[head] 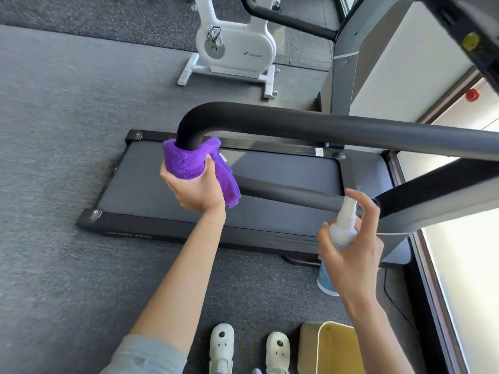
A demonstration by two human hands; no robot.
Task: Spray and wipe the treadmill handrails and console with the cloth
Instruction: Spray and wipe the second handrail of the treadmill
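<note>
A person is standing beside a treadmill, looking down past their own arms at the belt (216,190) and grey carpet below. The left hand (193,188) is gripping a purple cloth (189,160), and the cloth is wrapping around the near handrail (310,125) just below its curved bend, where the black padded tube is turning downward. A loose tail of cloth is hanging beside the palm.

The right hand (351,252) is holding a white spray bottle (341,233) upright, fingers curling round its body, with the index finger lifting above the nozzle. The nozzle is pointing roughly toward the far handrail (297,195), a second black tube running across the picture just beyond the bottle (whether any spray is leaving it cannot be seen).

The console (459,31) is showing only as a dark edge at the top right, with a red button (472,95) near it; neither hand is close to it.

Judging progress: wiping is under way at the bend of the near handrail, and the long straight run of that rail, the far rail and the console all appear to be waiting, though no wet or clean patches are visible to confirm this.

A white exercise bike (232,47) is standing behind the treadmill, a yellow bin (332,346) is sitting by the person's pale shoes (221,344).
</note>
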